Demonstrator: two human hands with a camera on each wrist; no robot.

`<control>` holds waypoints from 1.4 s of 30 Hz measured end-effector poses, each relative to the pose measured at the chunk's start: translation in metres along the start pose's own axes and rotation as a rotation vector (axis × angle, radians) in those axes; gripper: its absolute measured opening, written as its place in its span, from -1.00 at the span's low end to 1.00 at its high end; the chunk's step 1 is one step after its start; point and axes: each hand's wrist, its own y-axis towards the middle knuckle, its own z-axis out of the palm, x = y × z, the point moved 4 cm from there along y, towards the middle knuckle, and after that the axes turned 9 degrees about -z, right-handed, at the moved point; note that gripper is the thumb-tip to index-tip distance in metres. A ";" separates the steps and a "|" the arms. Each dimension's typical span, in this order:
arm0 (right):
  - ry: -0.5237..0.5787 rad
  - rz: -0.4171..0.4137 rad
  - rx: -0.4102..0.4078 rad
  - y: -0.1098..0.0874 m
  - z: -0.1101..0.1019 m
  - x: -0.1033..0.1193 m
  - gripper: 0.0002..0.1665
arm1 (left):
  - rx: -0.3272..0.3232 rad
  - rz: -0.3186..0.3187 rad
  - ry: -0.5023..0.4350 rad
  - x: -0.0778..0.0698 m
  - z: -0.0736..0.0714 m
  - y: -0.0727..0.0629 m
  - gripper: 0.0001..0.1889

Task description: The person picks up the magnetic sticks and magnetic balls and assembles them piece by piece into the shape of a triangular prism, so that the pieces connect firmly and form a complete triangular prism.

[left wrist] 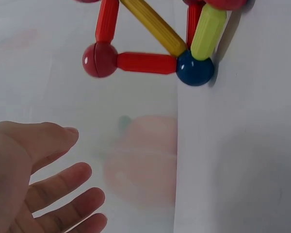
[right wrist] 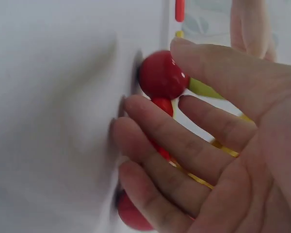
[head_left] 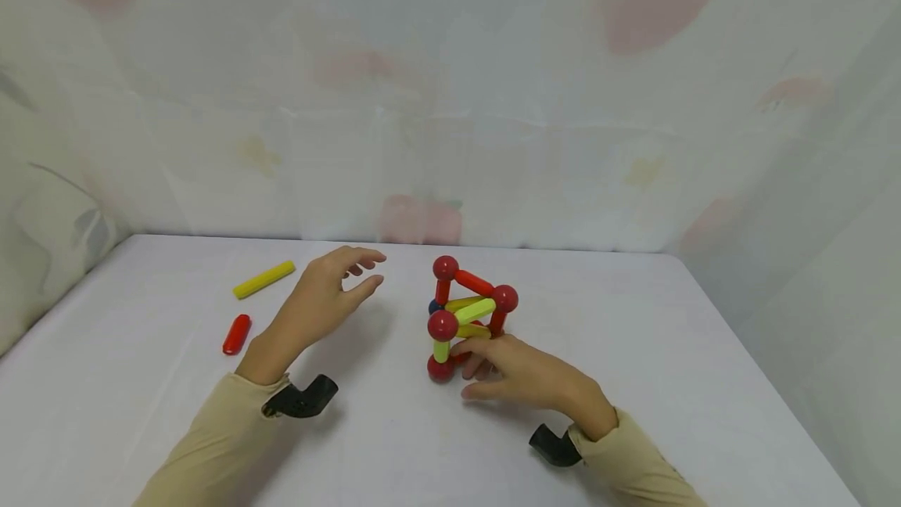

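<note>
A cube-like frame of magnetic rods and balls stands on the table, with a glossy red ball at its near upper corner. Red, yellow and lime rods join its balls; a blue ball shows at a far lower corner in the left wrist view. My right hand is at the frame's lower right side, fingers loosely extended beside the bottom red rod and a red ball. To the left of the frame, my left hand hovers apart from it, fingers relaxed and holding nothing.
On the table's left side lie a loose yellow rod and, nearer, a short red rod. Black curved pieces stick out at both cuffs. A patterned cloth hangs behind the white table.
</note>
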 end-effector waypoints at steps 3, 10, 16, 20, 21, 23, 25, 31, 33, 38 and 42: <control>-0.025 -0.020 -0.011 0.002 0.003 0.001 -0.46 | 0.005 -0.022 0.006 0.007 -0.003 0.002 -0.66; -0.042 -0.025 -0.009 0.005 0.008 0.003 -0.48 | 0.040 -0.077 -0.026 0.026 -0.012 0.005 -0.65; -0.021 -0.019 -0.004 0.005 0.008 0.003 -0.48 | 0.017 -0.089 -0.033 0.042 -0.020 0.005 -0.65; 0.013 -0.029 -0.005 0.005 0.007 0.003 -0.49 | 0.007 -0.106 -0.017 0.053 -0.024 0.005 -0.64; 0.020 -0.030 -0.007 0.005 0.007 0.003 -0.49 | 0.008 -0.108 -0.011 0.055 -0.025 0.006 -0.63; 0.027 -0.028 -0.011 0.005 0.007 0.003 -0.52 | 0.014 -0.119 -0.002 0.061 -0.026 0.006 -0.62; 0.020 -0.025 -0.017 0.004 0.007 0.002 -0.55 | 0.022 -0.129 0.001 0.066 -0.027 0.006 -0.62; -0.023 -0.030 -0.039 0.003 0.004 0.001 -0.64 | 0.040 -0.170 0.029 0.079 -0.030 0.005 -0.59; -0.035 -0.032 -0.044 0.004 0.003 0.001 -0.64 | 0.036 -0.177 0.047 0.083 -0.032 0.004 -0.59; -0.062 -0.016 -0.056 0.004 0.002 -0.004 -0.65 | 0.044 -0.193 0.091 0.093 -0.035 0.005 -0.57; -0.063 -0.019 -0.061 0.005 0.001 -0.006 -0.69 | 0.062 -0.198 0.103 0.102 -0.037 0.004 -0.56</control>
